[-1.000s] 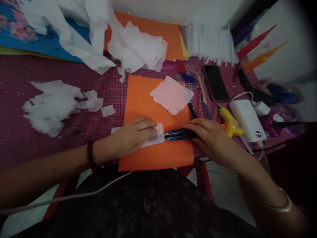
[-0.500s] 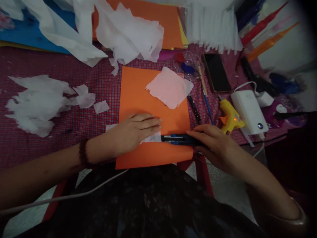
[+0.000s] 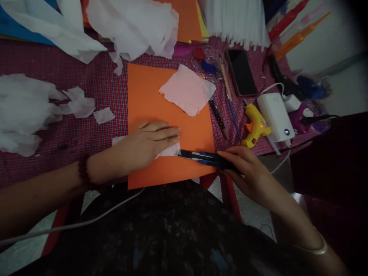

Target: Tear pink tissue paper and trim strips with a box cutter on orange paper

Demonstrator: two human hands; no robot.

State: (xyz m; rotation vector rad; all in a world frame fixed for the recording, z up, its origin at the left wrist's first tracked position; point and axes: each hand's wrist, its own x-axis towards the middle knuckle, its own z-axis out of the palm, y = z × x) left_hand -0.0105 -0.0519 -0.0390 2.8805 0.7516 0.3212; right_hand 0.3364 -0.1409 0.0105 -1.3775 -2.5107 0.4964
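My left hand (image 3: 145,143) lies flat with fingers stretched out, pressing a small piece of white tissue (image 3: 169,150) onto an orange sheet of paper (image 3: 149,99). My right hand (image 3: 244,170) is closed around a black and blue utility knife (image 3: 198,156), whose tip meets the tissue's right edge. A separate pale pink tissue square (image 3: 186,90) rests on the far part of the orange sheet.
On the red checked tablecloth (image 3: 94,82) lie white tissue scraps (image 3: 25,111) at left and a tissue heap (image 3: 135,23) at the back. To the right sit a yellow glue gun (image 3: 255,124), a white power bank (image 3: 276,117), a phone (image 3: 241,72) and pencils (image 3: 230,103).
The knife has drawn back to the right and toward the table's near edge along the tissue. My left hand's fingers have flattened over the tissue. The view has tilted down.
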